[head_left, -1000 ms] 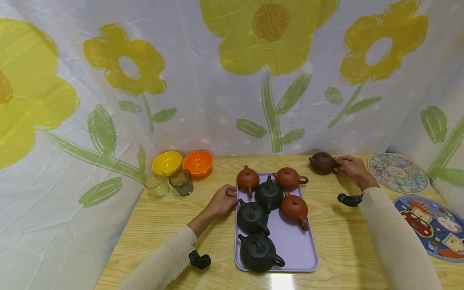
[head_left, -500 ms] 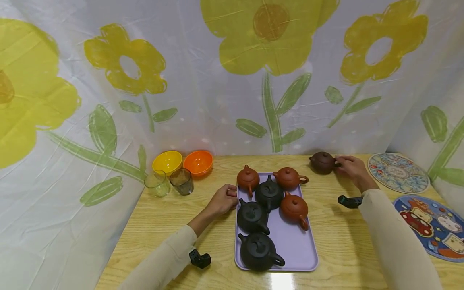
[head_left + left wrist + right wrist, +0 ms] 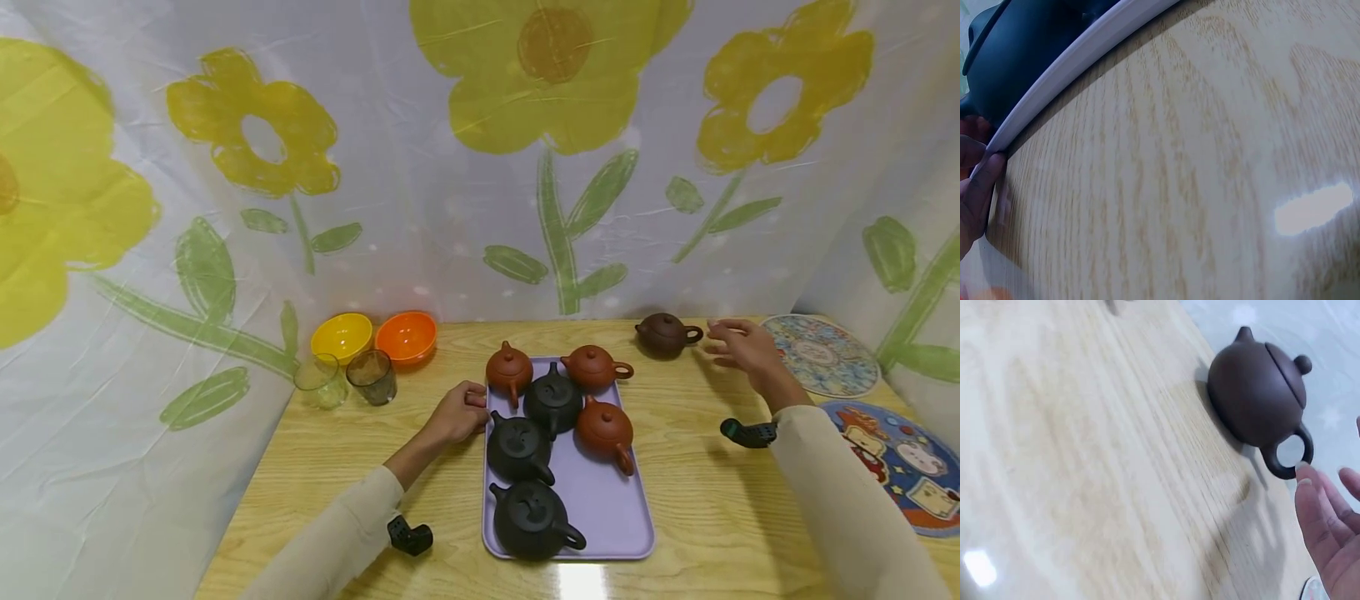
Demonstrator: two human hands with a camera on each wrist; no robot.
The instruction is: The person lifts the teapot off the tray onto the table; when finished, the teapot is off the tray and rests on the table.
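Brown pot (image 3: 663, 334) stands on table (image 3: 705, 492), right of tray (image 3: 600, 508). Right hand (image 3: 742, 348) open beside handle, apart. Left hand (image 3: 457, 414) seemingly pinches tray edge. Risk: careless fingers knock pot, lid slips.

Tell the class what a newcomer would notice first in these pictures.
A purple tray mid-table carries six teapots, three black and three reddish. A dark brown teapot stands alone behind it, the open right hand just beside its handle. The left hand holds the tray's left edge.
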